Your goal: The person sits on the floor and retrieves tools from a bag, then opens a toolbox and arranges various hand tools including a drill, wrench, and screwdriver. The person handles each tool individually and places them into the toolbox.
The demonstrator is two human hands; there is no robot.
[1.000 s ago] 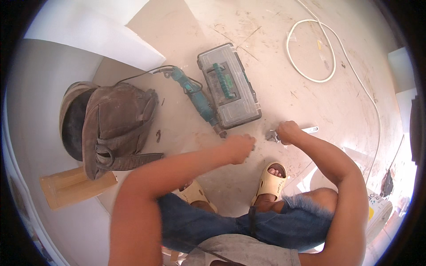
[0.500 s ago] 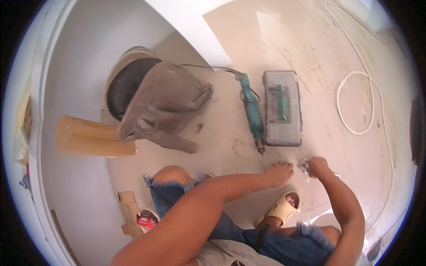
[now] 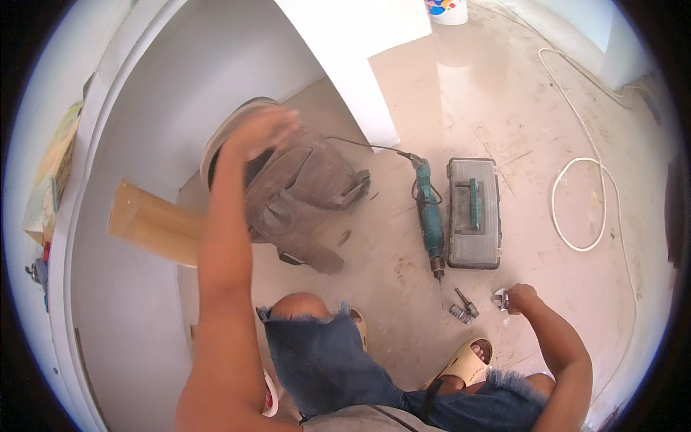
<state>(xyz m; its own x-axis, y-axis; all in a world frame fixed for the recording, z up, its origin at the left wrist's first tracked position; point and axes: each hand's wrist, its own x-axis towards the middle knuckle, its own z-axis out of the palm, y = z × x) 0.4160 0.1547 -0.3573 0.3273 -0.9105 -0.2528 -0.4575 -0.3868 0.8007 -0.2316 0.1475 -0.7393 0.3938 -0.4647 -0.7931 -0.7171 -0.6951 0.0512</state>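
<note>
My left hand (image 3: pixel 266 133) is raised over the open top of a dusty brown backpack (image 3: pixel 295 183); it is blurred, with fingers stretched out and nothing visible in them. By the floor at right, my right hand (image 3: pixel 523 299) is closed around a shiny metal wrench (image 3: pixel 500 299), whose jaw end pokes out past the fingers. Just left of it lie a short ribbed metal piece (image 3: pixel 461 313) and a thin-shanked metal piece (image 3: pixel 468 302). Beyond them a teal corded drill (image 3: pixel 430 219) rests with a long bit fitted, pointing toward me.
A grey toolbox with a clear lid (image 3: pixel 475 248) and teal handle stands beside the drill. White cable (image 3: pixel 554 194) loops across the floor at right. A folded cardboard piece (image 3: pixel 155 223) leans near the backpack. At the far edge stands a white bucket (image 3: pixel 450 13).
My left hand has left the floor near the drill bit and swung up and left to the backpack, uncovering the small metal pieces. My right hand keeps its hold on the wrench.
</note>
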